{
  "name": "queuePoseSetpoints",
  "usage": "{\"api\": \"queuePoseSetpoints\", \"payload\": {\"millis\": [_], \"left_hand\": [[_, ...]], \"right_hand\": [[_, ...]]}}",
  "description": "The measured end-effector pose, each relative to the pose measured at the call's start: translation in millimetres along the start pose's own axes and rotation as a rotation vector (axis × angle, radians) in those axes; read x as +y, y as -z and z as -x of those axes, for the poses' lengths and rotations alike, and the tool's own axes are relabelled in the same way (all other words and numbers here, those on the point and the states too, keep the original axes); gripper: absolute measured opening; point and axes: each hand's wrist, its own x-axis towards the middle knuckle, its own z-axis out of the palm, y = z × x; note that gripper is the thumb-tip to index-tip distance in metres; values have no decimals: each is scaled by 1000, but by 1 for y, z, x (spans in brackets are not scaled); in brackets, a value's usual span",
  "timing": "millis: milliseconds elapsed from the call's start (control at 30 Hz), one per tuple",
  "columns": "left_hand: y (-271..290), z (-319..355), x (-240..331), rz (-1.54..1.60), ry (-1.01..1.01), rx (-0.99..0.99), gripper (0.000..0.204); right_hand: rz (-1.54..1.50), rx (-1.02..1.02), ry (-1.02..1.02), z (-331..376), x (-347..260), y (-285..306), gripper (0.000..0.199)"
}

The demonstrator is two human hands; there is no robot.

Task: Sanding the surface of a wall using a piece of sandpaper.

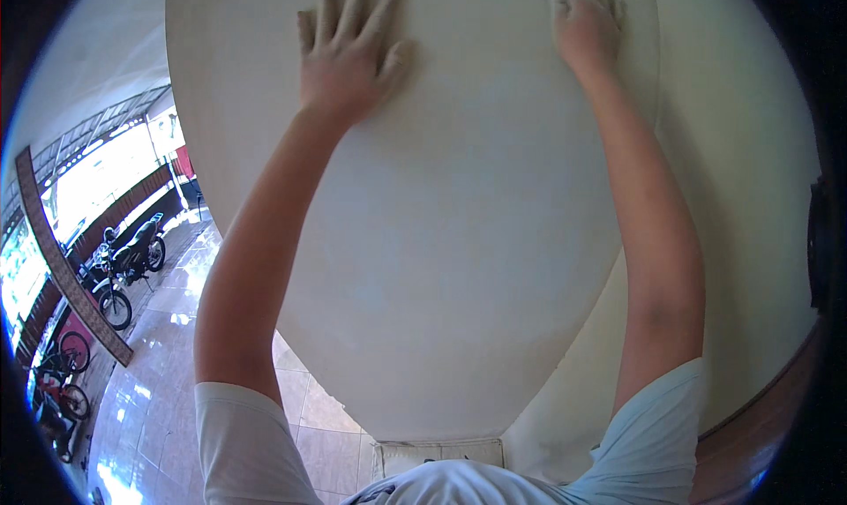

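In front of me rises a broad, pale, smooth wall face [441, 240], plaster-like, with a patchy cream and greyish surface. Flat against its upper left part lies my left hand [342, 64], fingers spread, its fingertips whitened. Higher up on the right, close to the wall's right edge, is my right hand [587, 22]. Its fingers are drawn together and look pale and dusty. Whatever they may hold against the wall is hidden and cannot be made out. Both arms are stretched upward.
At the right a second pale wall [741, 214] meets this face at a corner. Shiny floor tiles [163, 329] spread to the left. Beyond them stand a motorcycle [132, 254] and a bicycle [71, 373]. A pale, box-like object [481, 453] sits low near my body.
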Motion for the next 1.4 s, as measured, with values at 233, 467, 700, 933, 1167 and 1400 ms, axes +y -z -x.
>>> {"api": "queuePoseSetpoints", "payload": {"millis": [233, 467, 700, 933, 1167, 1400], "left_hand": [[-19, -4, 6, -59, -176, 210, 67], [-32, -5, 6, 56, -199, 422, 59], [-6, 0, 6, 0, -82, 25, 65], [-26, -4, -50, 72, -453, 351, 56], [-31, 9, -140, -12, -233, 444, 54], [8, 2, -125, 38, 79, 83, 63]], "right_hand": [[87, -265, 253, 4, 49, -10, 47], [133, 176, 381, -6, 133, -60, 40], [14, -215, 276, 15, -6, -8, 46], [-25, 8, 27, 4, 10, -18, 45], [44, -258, 57, 3, -55, -16, 47], [73, -142, 123, 2, -102, -19, 44]]}}
